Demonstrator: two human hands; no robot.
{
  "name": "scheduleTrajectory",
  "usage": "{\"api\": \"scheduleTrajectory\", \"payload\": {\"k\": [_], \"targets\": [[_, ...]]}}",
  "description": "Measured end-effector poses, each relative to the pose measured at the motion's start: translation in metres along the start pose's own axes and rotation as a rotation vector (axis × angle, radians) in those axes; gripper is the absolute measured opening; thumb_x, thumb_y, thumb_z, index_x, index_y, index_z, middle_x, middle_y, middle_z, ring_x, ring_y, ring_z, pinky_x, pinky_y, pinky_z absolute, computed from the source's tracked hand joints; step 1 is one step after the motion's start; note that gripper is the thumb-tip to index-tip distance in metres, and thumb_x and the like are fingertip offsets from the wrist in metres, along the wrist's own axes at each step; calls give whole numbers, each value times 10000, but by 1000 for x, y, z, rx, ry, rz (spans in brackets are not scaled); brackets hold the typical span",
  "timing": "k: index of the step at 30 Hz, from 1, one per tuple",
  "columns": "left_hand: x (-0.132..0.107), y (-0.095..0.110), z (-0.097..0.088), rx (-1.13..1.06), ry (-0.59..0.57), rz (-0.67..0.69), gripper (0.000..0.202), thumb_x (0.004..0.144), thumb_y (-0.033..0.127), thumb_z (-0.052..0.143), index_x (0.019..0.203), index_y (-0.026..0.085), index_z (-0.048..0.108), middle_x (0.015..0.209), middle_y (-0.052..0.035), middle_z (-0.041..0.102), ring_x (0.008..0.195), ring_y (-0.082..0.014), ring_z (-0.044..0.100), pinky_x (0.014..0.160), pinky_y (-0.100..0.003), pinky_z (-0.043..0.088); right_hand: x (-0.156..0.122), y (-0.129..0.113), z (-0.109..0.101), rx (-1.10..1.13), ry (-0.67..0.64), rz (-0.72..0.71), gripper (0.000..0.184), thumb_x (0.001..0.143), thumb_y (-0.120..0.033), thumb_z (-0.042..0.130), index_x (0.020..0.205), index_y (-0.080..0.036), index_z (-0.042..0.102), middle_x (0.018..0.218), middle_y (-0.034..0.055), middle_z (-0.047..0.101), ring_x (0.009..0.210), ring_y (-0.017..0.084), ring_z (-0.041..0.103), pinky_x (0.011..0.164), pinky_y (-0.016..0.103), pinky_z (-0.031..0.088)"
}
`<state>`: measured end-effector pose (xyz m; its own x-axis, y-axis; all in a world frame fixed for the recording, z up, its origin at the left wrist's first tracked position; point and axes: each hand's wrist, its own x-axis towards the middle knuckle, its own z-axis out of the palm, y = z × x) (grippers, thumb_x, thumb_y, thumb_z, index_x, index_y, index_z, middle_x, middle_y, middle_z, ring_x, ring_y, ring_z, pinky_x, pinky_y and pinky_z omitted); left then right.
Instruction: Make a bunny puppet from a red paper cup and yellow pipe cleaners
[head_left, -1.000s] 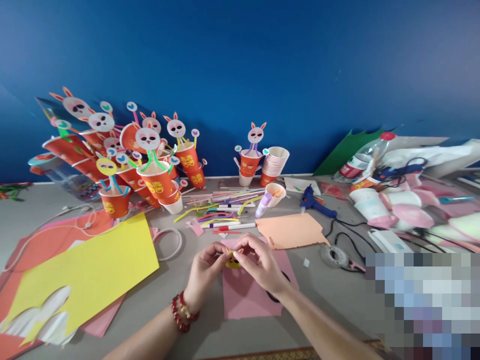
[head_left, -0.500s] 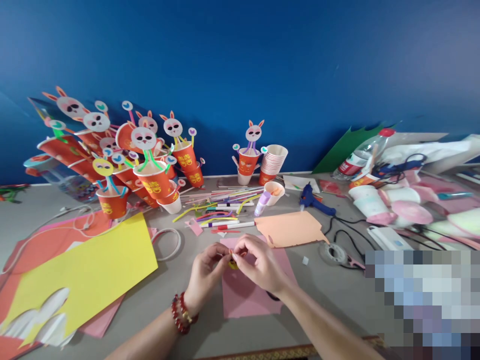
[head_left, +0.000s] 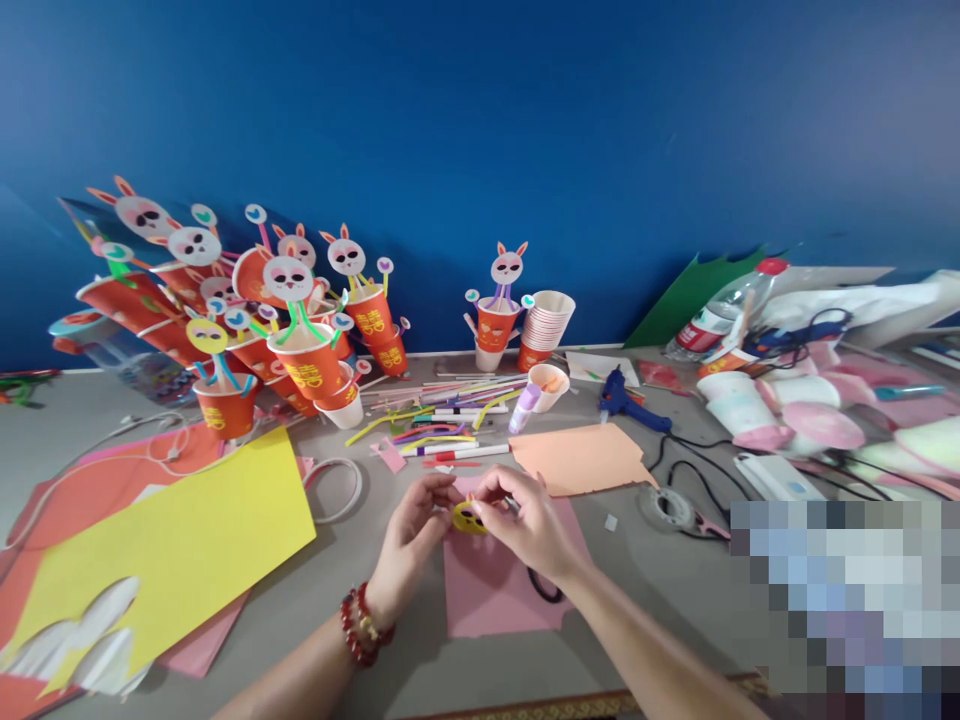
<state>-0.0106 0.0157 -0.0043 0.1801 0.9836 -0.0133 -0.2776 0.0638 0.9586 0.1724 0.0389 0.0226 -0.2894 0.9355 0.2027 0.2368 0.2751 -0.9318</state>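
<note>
A small yellow paper face (head_left: 466, 518) with dark eyes is held between my hands above a pink paper sheet (head_left: 499, 600). My left hand (head_left: 418, 528) has its thumb and fingers closed at the face's left edge. My right hand (head_left: 525, 520) pinches at its upper right, where a bit of orange shows by the fingertips. Part of the face is hidden behind the right fingers. A black loop (head_left: 546, 590) lies partly under my right wrist.
Red paper cups with rabbit faces (head_left: 304, 365) crowd the back left. Straws and markers (head_left: 450, 425), a cup stack (head_left: 550, 320) and a blue glue gun (head_left: 630, 402) lie behind my hands. Yellow card (head_left: 187, 530) is at left; a tape roll (head_left: 671, 508) and cords sit right.
My hands have parted slightly and more of the yellow face shows between them, its eyes visible. The right hand has shifted a little right. More of the black loop is uncovered.
</note>
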Motion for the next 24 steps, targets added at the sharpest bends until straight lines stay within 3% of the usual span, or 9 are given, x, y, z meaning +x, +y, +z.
{"api": "scheduleTrajectory", "payload": {"k": [7, 10, 13, 18, 24], "targets": [[5, -7, 1, 39, -8, 19, 322, 876, 312, 697, 1164, 206, 604, 863, -13, 580, 778, -135, 550, 703, -237, 478, 3, 4, -2, 210, -10, 173, 143, 863, -305, 626, 784, -189, 598, 725, -1, 600, 635, 138, 560, 566, 239, 429], [5, -9, 2, 7, 33, 19, 355, 863, 329, 714, 1177, 209, 601, 862, -11, 576, 772, -135, 565, 694, -238, 495, 3, 2, -6, 226, 30, 173, 214, 906, -387, 617, 1000, -195, 627, 835, 17, 621, 707, 155, 602, 627, 258, 467], [5, -6, 2, -45, 95, -18, 410, 843, 349, 736, 1200, 212, 587, 891, -20, 593, 798, -153, 599, 685, -247, 521, 4, 2, -10, 253, 102, 167, 376, 934, -452, 591, 1219, -210, 556, 920, 36, 629, 767, 176, 636, 658, 276, 489], [6, -1, 1, -75, 170, -46, 453, 837, 347, 742, 1231, 213, 564, 908, -28, 628, 781, -150, 607, 654, -238, 527, 4, 3, -8, 221, 82, 153, 232, 912, -425, 629, 911, -193, 618, 853, 40, 651, 740, 172, 611, 637, 267, 484], [5, -1, 0, -74, 165, -13, 440, 851, 323, 726, 1250, 232, 563, 1045, -59, 669, 846, -156, 647, 714, -247, 534, 0, 10, 6, 310, -28, 179, 215, 903, -380, 653, 815, -208, 560, 736, -13, 588, 609, 137, 580, 538, 237, 465]]}}
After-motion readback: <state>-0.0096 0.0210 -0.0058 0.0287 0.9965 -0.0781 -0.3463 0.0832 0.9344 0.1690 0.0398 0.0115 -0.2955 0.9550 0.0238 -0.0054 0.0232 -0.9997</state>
